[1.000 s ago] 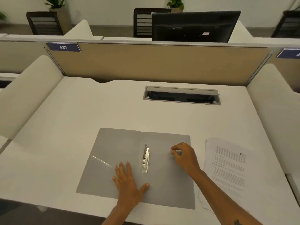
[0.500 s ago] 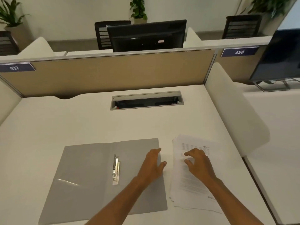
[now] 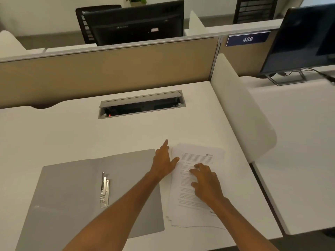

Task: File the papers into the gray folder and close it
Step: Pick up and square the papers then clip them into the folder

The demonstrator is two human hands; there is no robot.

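The gray folder [image 3: 72,192] lies open and flat on the white desk, with its metal fastener clip [image 3: 104,190] along the spine. Just right of it sits a stack of printed papers [image 3: 197,156], slightly fanned at the lower edge. My left hand [image 3: 164,161] reaches across the folder's right flap, fingers spread, touching the stack's left edge. On top of the stack rests my right hand [image 3: 205,182], fingers spread and bent, pressing down on the top sheet. Neither hand grips anything.
A cable tray slot [image 3: 141,105] is set into the desk [image 3: 54,134] behind the folder. A tan partition [image 3: 108,73] closes the back, a white side divider [image 3: 241,109] the right. Monitors stand on the desk beyond the partition [image 3: 134,22] and on the neighbouring desk [image 3: 304,38].
Both hands left the folder and moved right to the paper stack: the right hand now lies on it, the left is at its left edge. The view has turned right.
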